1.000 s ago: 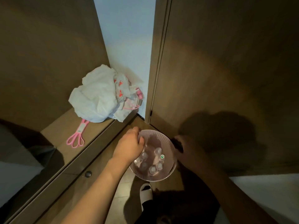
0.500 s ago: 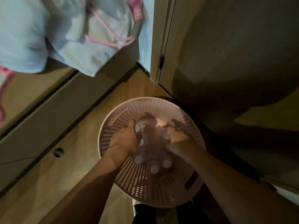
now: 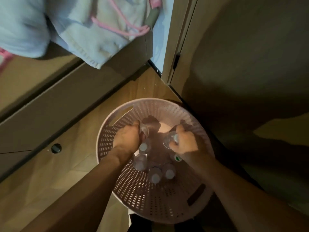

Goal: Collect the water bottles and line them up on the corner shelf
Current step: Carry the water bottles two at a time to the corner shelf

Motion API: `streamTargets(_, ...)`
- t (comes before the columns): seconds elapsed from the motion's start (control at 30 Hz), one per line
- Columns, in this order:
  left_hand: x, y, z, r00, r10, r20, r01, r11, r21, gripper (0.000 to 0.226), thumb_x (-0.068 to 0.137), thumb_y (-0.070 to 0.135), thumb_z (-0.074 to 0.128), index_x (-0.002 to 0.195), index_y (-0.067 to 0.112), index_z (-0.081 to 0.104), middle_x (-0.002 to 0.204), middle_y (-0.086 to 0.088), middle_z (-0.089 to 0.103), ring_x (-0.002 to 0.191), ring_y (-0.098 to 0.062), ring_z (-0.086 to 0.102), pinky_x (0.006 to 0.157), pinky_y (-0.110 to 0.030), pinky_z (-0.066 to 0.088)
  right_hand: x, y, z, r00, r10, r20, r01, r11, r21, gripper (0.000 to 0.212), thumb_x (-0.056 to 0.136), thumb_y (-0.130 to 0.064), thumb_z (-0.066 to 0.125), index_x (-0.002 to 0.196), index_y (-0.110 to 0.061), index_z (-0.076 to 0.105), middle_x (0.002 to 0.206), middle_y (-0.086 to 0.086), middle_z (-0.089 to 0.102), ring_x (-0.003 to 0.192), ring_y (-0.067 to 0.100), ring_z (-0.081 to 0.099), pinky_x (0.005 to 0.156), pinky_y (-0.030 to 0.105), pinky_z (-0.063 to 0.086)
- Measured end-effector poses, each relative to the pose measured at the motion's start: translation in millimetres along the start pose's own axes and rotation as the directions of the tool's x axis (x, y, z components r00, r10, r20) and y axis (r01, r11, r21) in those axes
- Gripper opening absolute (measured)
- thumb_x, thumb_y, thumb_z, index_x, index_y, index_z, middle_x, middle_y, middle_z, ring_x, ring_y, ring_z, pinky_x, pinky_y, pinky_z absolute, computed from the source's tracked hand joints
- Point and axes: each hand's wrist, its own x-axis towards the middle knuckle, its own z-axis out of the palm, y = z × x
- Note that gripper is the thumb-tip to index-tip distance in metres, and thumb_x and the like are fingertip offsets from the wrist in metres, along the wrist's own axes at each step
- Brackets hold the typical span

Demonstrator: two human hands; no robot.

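The fingers (image 3: pixel 178 131) of the right hand (image 3: pixel 184 143) are curled round a small clear plastic water bottle with a white cap (image 3: pixel 170 139), and the fingers (image 3: pixel 136 126) of the left hand (image 3: pixel 127 138) are curled round another clear bottle (image 3: pixel 144 130), both down inside the round pink perforated plastic basket (image 3: pixel 133 195) that stands on the wooden floor (image 3: pixel 50 181). Several more clear water bottles (image 3: pixel 156 174) stand upright at the basket's bottom, just beside the hands. I think it is best to lift each bottle straight up by its neck, clear of the others, then carry them to the wooden shelf (image 3: pixel 25 84) at upper left, where a pale cloth bundle with pink cords (image 3: pixel 75 27) lies.
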Motion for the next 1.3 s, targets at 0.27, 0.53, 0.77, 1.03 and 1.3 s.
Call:
streamTargets(0.27, -144.1, 79.7, -229.2, 0.994, 0.105, -0.017, -0.103, 0.989, 0.106, 0.039, 0.095, 0.018, 0.054, 0.133, 0.022, 0.046, 0.118, -0.015, 0.060, 0.102, -0.031, 0.063, 0.081, -0.039, 0.052, -156.2, -77.4, -229.3, 0.964, -0.165, -0.209, 0.150, 0.985, -0.083, 0.040, 0.089, -0.048, 0.055, 0.115, -0.019, 0.047, 0.100, 0.004, 0.069, 0.091, 0.023, 0.068, 0.071, 0.032, 0.049)
streamTargets(0.53, -298.9, 138.1, -427.2, 0.964, 0.181, -0.193, -0.145, 0.971, 0.190, 0.028, 0.101, 0.028, 0.045, 0.114, 0.003, 0.047, 0.110, -0.020, 0.067, 0.099, -0.038, 0.066, 0.071, -0.037, 0.045, -293.7, -138.4, -399.9, 0.911, -0.182, -0.370, 0.235, 0.967, 0.103, 0.033, 0.083, -0.043, 0.064, 0.104, -0.019, 0.054, 0.095, 0.006, 0.067, 0.086, 0.030, 0.065, 0.063, 0.030, 0.043)
streamTargets(0.77, -419.3, 119.9, -507.7, 0.835, 0.041, -0.548, -0.113, 0.989, -0.098, 0.034, 0.092, 0.044, 0.050, 0.108, 0.015, 0.053, 0.095, -0.011, 0.069, 0.083, -0.033, 0.063, 0.064, -0.035, 0.049, -344.6, -189.3, -461.0, 0.772, -0.422, -0.475, 0.470, 0.882, -0.019, 0.029, 0.080, -0.042, 0.065, 0.095, -0.019, 0.056, 0.079, 0.000, 0.063, 0.067, 0.022, 0.054, 0.060, 0.029, 0.040)
streamTargets(1.03, -527.4, 45.3, -506.3, 0.507, -0.323, -0.799, 0.006, 0.928, -0.371, 0.047, 0.083, 0.056, 0.042, 0.097, 0.016, 0.063, 0.079, 0.002, 0.065, 0.069, -0.017, 0.059, 0.061, -0.039, 0.052, -379.2, -297.3, -441.3, 0.671, -0.681, -0.295, 0.667, 0.727, -0.163, 0.031, 0.078, -0.046, 0.061, 0.097, -0.023, 0.054, 0.087, 0.000, 0.066, 0.081, 0.027, 0.061, 0.067, 0.033, 0.046)
streamTargets(1.3, -648.9, -93.4, -470.9, 0.138, -0.533, -0.835, 0.126, 0.845, -0.519, 0.043, 0.082, 0.059, 0.053, 0.084, 0.018, 0.064, 0.067, 0.004, 0.064, 0.060, -0.019, 0.060, 0.052, -0.032, 0.048, -459.1, -462.0, -388.1, 0.471, -0.880, -0.061, 0.862, 0.473, -0.184, 0.025, 0.080, -0.049, 0.063, 0.096, -0.032, 0.053, 0.083, -0.008, 0.061, 0.069, 0.010, 0.052, 0.054, 0.022, 0.037)
